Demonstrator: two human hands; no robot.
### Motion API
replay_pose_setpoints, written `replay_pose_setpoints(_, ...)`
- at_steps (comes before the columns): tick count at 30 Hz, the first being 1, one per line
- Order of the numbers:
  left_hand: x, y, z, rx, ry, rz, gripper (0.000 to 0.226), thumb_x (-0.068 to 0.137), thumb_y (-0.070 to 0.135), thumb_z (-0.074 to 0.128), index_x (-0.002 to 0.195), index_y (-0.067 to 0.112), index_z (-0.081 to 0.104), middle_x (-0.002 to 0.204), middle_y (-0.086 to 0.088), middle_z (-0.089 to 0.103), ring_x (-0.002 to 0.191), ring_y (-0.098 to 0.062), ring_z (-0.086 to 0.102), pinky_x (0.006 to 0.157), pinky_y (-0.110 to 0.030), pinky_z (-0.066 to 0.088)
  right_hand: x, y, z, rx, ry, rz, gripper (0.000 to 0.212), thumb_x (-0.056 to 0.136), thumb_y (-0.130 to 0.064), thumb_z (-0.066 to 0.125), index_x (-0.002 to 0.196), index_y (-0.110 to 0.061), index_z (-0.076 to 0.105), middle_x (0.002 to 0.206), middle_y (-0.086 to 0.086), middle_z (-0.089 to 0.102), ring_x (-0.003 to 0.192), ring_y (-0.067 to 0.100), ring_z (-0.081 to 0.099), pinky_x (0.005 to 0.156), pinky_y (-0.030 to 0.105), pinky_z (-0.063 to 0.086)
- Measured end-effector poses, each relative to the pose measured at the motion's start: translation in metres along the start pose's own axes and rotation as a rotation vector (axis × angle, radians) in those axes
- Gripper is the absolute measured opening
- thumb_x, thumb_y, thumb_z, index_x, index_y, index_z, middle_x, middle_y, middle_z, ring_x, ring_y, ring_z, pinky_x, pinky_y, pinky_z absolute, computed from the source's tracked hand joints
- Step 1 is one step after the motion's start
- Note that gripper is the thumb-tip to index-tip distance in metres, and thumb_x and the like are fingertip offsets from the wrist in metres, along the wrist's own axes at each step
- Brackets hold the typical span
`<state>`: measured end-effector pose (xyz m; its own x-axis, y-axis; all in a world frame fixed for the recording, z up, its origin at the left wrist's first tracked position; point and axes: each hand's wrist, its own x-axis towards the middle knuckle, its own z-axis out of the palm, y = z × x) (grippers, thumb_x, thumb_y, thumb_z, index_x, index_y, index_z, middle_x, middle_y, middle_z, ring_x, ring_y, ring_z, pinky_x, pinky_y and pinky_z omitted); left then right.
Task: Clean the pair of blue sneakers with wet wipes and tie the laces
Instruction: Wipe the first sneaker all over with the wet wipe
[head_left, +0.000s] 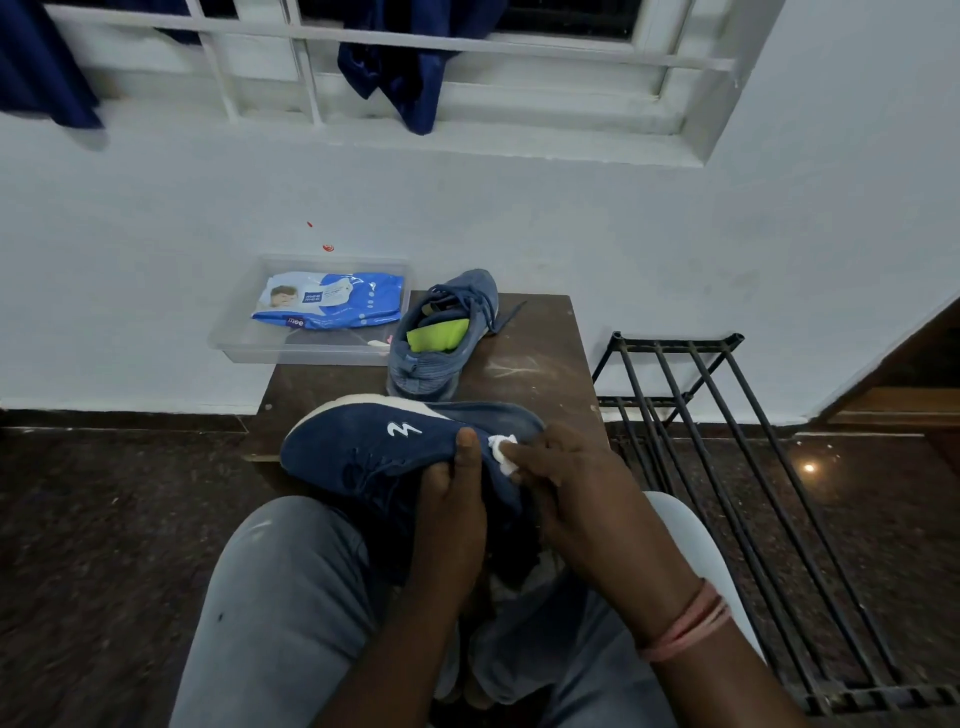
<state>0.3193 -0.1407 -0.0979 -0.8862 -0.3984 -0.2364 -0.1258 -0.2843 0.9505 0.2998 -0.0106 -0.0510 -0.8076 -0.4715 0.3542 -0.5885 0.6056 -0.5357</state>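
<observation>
A dark blue sneaker (374, 447) with a white sole and a white logo lies on its side over my lap, toe to the left. My left hand (457, 499) grips its upper near the laces, thumb on top. My right hand (566, 483) pinches a small crumpled white wet wipe (503, 451) against the sneaker's side by the heel. The second blue sneaker (441, 338) stands upright on the brown table (530, 364), laces loose, a green insole showing inside.
A clear plastic tray (249, 343) at the table's back left holds a blue pack of wet wipes (332, 301). A black metal rack (727, 467) stands on the dark floor to the right. The white wall and a window with blue curtains lie behind.
</observation>
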Motion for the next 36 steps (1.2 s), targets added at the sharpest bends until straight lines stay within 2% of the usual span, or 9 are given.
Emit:
replay_pose_setpoints(2, -0.006, 0.001, 0.005, 0.033, 0.108, 0.048, 0.063, 0.090, 0.077, 0.044, 0.114, 0.024, 0.069, 0.120, 0.006, 0.070, 0.117, -0.012, 0.063, 0.108, -0.038, 0.045, 0.007, 0.002, 0.000, 0.065, 0.030, 0.030, 0.017, 0.090, -0.017, 0.067, 0.101, -0.016, 0.080, 0.094, -0.004, 0.075, 0.088, 0.004, 0.064, 0.085, 0.007, 0.043)
replay_pose_setpoints(4, -0.017, 0.006, 0.011, 0.039, 0.197, 0.058, 0.035, 0.100, 0.059, 0.040, 0.097, 0.035, 0.065, 0.107, 0.016, 0.066, 0.108, -0.007, 0.061, 0.099, -0.027, 0.041, 0.016, -0.001, 0.000, 0.119, -0.019, 0.095, 0.010, 0.090, -0.019, 0.072, 0.094, -0.019, 0.081, 0.089, -0.005, 0.075, 0.083, 0.006, 0.067, 0.081, 0.020, 0.051)
replay_pose_setpoints(7, -0.025, 0.007, 0.013, 0.111, 0.216, 0.187, 0.038, 0.097, 0.058, 0.034, 0.088, 0.037, 0.065, 0.096, 0.022, 0.067, 0.094, 0.012, 0.062, 0.085, -0.012, 0.042, 0.034, -0.011, 0.009, 0.114, -0.055, 0.097, 0.013, 0.092, -0.019, 0.067, 0.093, -0.015, 0.079, 0.092, 0.002, 0.073, 0.087, 0.015, 0.065, 0.082, 0.032, 0.050)
replay_pose_setpoints(11, -0.023, 0.011, 0.010, 0.127, 0.271, 0.266, 0.031, 0.101, 0.047, 0.037, 0.092, 0.037, 0.064, 0.090, 0.025, 0.063, 0.086, 0.020, 0.060, 0.077, 0.002, 0.036, 0.053, -0.020, 0.002, -0.003, -0.092, 0.086, 0.010, 0.089, -0.015, 0.069, 0.081, -0.016, 0.075, 0.085, -0.005, 0.068, 0.078, 0.009, 0.059, 0.071, 0.026, 0.045)
replay_pose_setpoints(15, -0.015, 0.018, 0.004, 0.098, 0.300, 0.270, 0.030, 0.106, 0.038, 0.041, 0.084, 0.037, 0.063, 0.089, 0.020, 0.067, 0.083, 0.019, 0.061, 0.075, 0.000, 0.039, 0.035, -0.016, -0.006, -0.079, -0.188, -0.078, 0.010, 0.081, -0.012, 0.067, 0.073, -0.014, 0.073, 0.079, 0.001, 0.069, 0.074, 0.020, 0.064, 0.072, 0.037, 0.053)
replay_pose_setpoints(18, -0.017, 0.016, 0.007, 0.113, 0.269, 0.273, 0.033, 0.107, 0.036, 0.041, 0.083, 0.036, 0.064, 0.087, 0.019, 0.067, 0.082, 0.018, 0.062, 0.075, 0.001, 0.039, 0.026, -0.011, 0.007, -0.041, -0.078, -0.001, 0.010, 0.080, -0.012, 0.063, 0.077, -0.011, 0.072, 0.081, 0.005, 0.067, 0.076, 0.025, 0.062, 0.072, 0.045, 0.053)
replay_pose_setpoints(22, -0.018, 0.013, 0.007, 0.154, 0.238, 0.289, 0.031, 0.101, 0.046, 0.039, 0.092, 0.033, 0.066, 0.093, 0.019, 0.069, 0.089, 0.015, 0.064, 0.081, -0.004, 0.043, 0.034, -0.018, 0.012, -0.051, 0.035, 0.022, 0.006, 0.085, -0.011, 0.068, 0.081, -0.015, 0.071, 0.085, 0.002, 0.066, 0.084, 0.021, 0.058, 0.077, 0.043, 0.050)
replay_pose_setpoints(31, -0.008, 0.011, 0.006, 0.179, 0.282, 0.259, 0.035, 0.108, 0.033, 0.045, 0.078, 0.030, 0.064, 0.084, 0.015, 0.070, 0.081, 0.012, 0.065, 0.077, -0.008, 0.045, 0.019, -0.023, 0.011, -0.106, 0.058, 0.040, 0.007, 0.081, -0.009, 0.073, 0.077, -0.015, 0.073, 0.080, 0.003, 0.063, 0.077, 0.022, 0.058, 0.069, 0.038, 0.052)
replay_pose_setpoints(36, -0.005, 0.014, -0.004, 0.167, 0.322, 0.275, 0.038, 0.107, 0.036, 0.044, 0.088, 0.016, 0.070, 0.089, 0.003, 0.074, 0.088, -0.006, 0.069, 0.086, -0.031, 0.051, 0.009, -0.031, 0.014, 0.000, 0.004, 0.034, 0.013, 0.088, -0.015, 0.062, 0.085, -0.016, 0.075, 0.082, 0.000, 0.066, 0.079, 0.013, 0.057, 0.072, 0.035, 0.052)
